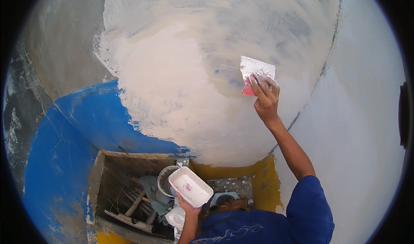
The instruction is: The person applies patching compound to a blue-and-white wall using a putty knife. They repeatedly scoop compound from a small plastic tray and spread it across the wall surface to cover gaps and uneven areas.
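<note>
My right hand (267, 96) grips a square putty spreader (254, 66), red under white filler, raised at the wall (164, 67), which is coated in patchy cream-white over grey. The spreader's edge appears to be at the surface, though contact is hard to confirm. White smears mark my fingers. Lower down, my left hand (186, 203) holds a pale rectangular tray (194, 179) with white paste and a small pink patch inside. A round grey bucket (164, 177) sits just behind the tray, partly hidden by it.
Blue paint (73, 136) covers the lower left wall, yellow (265, 183) the lower right. A concrete recess (99, 175) holds sticks, grey cloth (151, 190) and a white bag (174, 218). A speckled board (233, 183) lies beside the bucket. A cracked seam (322, 71) runs down the right.
</note>
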The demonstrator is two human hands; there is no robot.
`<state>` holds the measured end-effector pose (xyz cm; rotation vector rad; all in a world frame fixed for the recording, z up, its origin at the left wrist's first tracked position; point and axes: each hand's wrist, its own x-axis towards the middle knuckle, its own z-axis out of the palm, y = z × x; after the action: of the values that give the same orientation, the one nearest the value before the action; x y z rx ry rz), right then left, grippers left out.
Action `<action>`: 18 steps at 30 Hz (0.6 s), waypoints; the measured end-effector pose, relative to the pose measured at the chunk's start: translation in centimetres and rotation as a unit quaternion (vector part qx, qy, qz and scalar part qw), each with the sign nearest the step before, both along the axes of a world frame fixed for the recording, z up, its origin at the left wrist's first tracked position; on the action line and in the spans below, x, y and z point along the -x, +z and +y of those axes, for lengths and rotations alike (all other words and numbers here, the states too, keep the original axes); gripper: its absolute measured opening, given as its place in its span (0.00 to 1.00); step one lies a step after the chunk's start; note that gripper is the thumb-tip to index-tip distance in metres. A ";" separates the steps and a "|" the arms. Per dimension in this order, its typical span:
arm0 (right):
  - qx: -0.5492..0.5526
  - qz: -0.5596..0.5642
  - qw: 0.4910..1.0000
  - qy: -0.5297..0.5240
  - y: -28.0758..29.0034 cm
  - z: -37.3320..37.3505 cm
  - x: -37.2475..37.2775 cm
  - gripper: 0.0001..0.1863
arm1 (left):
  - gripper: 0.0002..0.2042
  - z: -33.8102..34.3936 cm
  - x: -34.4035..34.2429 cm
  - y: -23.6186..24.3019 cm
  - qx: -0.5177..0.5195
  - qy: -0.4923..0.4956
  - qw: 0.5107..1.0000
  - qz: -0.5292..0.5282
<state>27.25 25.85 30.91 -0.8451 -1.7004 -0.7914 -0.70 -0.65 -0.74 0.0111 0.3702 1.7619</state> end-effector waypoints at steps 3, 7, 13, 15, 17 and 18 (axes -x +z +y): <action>0.041 -0.032 0.999 -0.009 -5.9 0.7 -0.8 0.35 | 0.35 0.0 -0.3 1.1 -0.011 -0.012 1.000 0.009; 0.126 -0.072 0.989 0.025 -13.9 -1.4 -1.7 0.36 | 0.34 0.1 -0.7 2.4 -0.029 -0.012 0.999 0.015; -0.009 -0.007 0.998 0.059 3.6 -2.2 1.5 0.36 | 0.34 -0.1 0.0 2.0 -0.029 -0.003 0.999 0.033; -0.090 -0.013 0.995 0.041 10.4 -0.6 2.6 0.35 | 0.35 0.1 -0.3 2.3 -0.022 -0.011 1.000 0.020; -0.083 -0.025 0.996 0.013 12.8 1.3 3.5 0.36 | 0.35 0.3 -0.7 2.5 -0.015 -0.016 1.000 0.013; -0.069 -0.033 0.997 -0.003 12.6 1.8 3.8 0.37 | 0.35 0.3 -0.9 2.4 -0.013 -0.023 1.000 0.008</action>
<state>23.41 27.69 43.50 -0.7371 -1.6798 -0.9384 0.15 -0.33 1.64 0.0525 0.3555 1.7219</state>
